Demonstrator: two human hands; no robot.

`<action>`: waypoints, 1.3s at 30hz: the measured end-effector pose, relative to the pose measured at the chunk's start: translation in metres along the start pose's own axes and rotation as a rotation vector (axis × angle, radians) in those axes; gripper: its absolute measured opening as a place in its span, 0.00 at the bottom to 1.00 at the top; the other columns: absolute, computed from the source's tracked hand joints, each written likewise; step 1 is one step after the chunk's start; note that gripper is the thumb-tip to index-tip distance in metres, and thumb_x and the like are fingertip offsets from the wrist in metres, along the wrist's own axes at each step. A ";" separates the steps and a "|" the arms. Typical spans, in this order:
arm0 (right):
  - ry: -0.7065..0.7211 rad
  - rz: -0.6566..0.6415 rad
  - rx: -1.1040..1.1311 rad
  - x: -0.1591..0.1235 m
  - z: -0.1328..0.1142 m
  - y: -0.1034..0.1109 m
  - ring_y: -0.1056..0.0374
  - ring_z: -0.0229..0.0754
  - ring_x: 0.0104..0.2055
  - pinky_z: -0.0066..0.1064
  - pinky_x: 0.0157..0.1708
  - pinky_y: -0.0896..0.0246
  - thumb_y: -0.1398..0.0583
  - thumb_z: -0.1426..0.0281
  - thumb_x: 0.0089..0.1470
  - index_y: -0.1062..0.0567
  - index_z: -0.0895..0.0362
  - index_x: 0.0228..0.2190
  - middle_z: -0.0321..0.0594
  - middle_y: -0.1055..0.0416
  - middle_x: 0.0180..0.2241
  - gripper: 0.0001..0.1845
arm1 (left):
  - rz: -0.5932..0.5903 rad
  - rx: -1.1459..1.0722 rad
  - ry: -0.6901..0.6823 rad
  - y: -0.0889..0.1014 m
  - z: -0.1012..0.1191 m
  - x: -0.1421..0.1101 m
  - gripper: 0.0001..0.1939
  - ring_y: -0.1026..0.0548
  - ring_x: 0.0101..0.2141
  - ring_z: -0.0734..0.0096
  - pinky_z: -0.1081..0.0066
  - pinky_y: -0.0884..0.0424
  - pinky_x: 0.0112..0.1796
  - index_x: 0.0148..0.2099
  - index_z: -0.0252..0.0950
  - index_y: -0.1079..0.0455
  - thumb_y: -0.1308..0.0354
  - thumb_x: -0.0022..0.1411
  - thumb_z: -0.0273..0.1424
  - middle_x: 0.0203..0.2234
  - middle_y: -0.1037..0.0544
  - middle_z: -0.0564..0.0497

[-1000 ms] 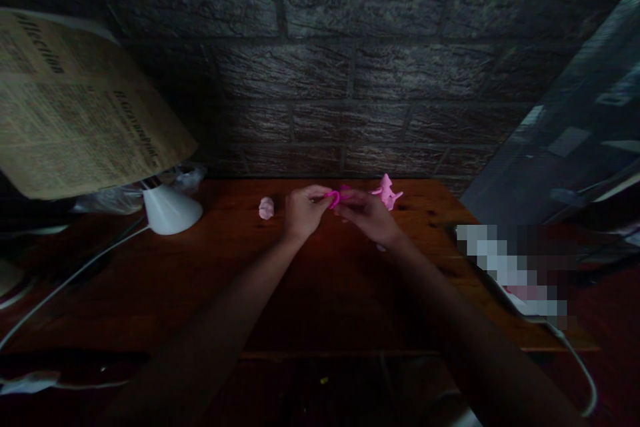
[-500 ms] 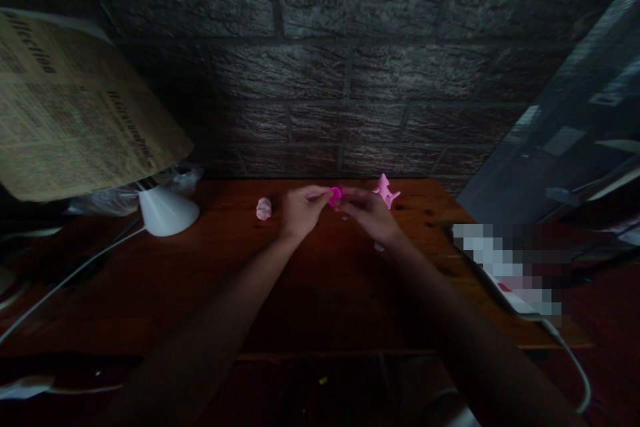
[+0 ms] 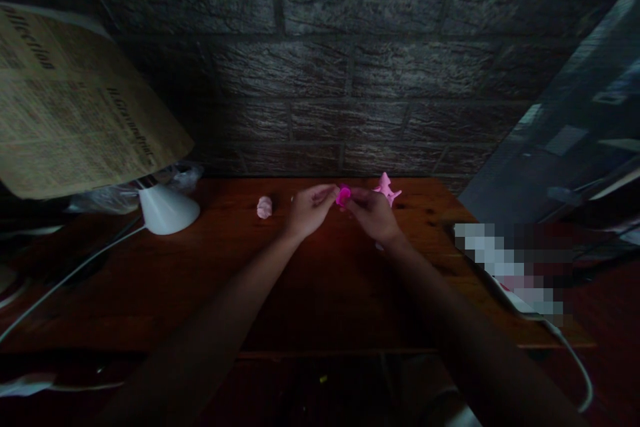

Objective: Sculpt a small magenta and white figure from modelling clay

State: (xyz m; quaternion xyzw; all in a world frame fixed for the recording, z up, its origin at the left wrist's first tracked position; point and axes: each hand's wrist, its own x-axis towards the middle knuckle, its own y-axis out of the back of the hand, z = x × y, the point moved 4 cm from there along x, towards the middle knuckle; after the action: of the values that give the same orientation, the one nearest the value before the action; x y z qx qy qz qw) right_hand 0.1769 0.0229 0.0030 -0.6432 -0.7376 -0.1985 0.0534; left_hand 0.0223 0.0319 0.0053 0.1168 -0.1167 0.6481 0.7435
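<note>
A small bright pink round piece (image 3: 343,197), shaped like a ring or shallow cup, is held above the table between both hands. My right hand (image 3: 373,213) pinches it from the right. From the left, the closed fingertips of my left hand (image 3: 311,208) meet its edge. A lighter pink spiky figure (image 3: 386,190) stands just behind my right hand, partly covered by it. Left of my left hand lies a pale pink lump (image 3: 265,207). A small pale bit (image 3: 379,246) shows beside my right wrist, mostly hidden.
A white lamp base (image 3: 169,211) with a newspaper-print shade (image 3: 90,107) stands at the left, its cord running forward. At the right edge of the wooden table (image 3: 215,280) lies a blurred-out white device (image 3: 505,267) with a cable. A brick wall (image 3: 310,73) rises behind.
The pink piece has turned so its round opening shows more, and it has shifted slightly right. My left fingers have straightened a little along its edge.
</note>
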 end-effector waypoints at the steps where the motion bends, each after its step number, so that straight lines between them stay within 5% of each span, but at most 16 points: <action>1: 0.006 0.017 -0.011 0.000 0.001 0.000 0.23 0.45 0.37 0.37 0.36 0.27 0.38 0.59 0.55 0.19 0.56 0.43 0.45 0.18 0.38 0.18 | -0.005 0.014 -0.001 -0.001 0.001 -0.001 0.15 0.18 0.44 0.61 0.58 0.24 0.52 0.47 0.34 0.21 0.36 0.62 0.38 0.44 0.16 0.42; 8: 0.083 0.097 -0.140 -0.001 -0.001 0.000 0.22 0.48 0.44 0.42 0.47 0.27 0.38 0.65 0.56 0.20 0.56 0.48 0.47 0.19 0.44 0.19 | 0.008 -0.022 0.038 -0.003 -0.004 -0.001 0.16 0.18 0.44 0.60 0.55 0.24 0.52 0.47 0.35 0.21 0.36 0.61 0.38 0.44 0.16 0.42; 17: 0.121 0.183 -0.475 -0.003 -0.015 0.010 0.23 0.48 0.35 0.38 0.39 0.30 0.42 0.66 0.60 0.17 0.55 0.37 0.45 0.17 0.34 0.13 | -0.152 -0.065 0.038 -0.008 0.003 -0.006 0.16 0.18 0.46 0.61 0.55 0.25 0.53 0.47 0.36 0.21 0.31 0.55 0.34 0.47 0.17 0.43; 31: 0.070 0.124 -0.153 -0.001 -0.008 0.006 0.22 0.49 0.43 0.42 0.45 0.27 0.38 0.61 0.59 0.20 0.56 0.47 0.48 0.19 0.44 0.17 | -0.013 -0.131 0.146 -0.004 -0.001 -0.002 0.15 0.17 0.40 0.66 0.63 0.20 0.44 0.46 0.35 0.22 0.32 0.57 0.34 0.42 0.16 0.43; 39: 0.064 0.136 -0.138 0.000 -0.006 0.010 0.22 0.47 0.38 0.42 0.44 0.26 0.37 0.61 0.57 0.18 0.56 0.41 0.46 0.18 0.39 0.15 | -0.094 -0.138 0.096 -0.008 0.003 -0.006 0.17 0.18 0.44 0.63 0.63 0.20 0.44 0.48 0.36 0.23 0.31 0.55 0.33 0.47 0.17 0.43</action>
State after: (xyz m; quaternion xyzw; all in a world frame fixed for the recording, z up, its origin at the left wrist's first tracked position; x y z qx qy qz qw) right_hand 0.1855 0.0215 0.0102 -0.6872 -0.6747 -0.2653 0.0461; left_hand 0.0296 0.0247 0.0058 0.0394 -0.1197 0.6076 0.7842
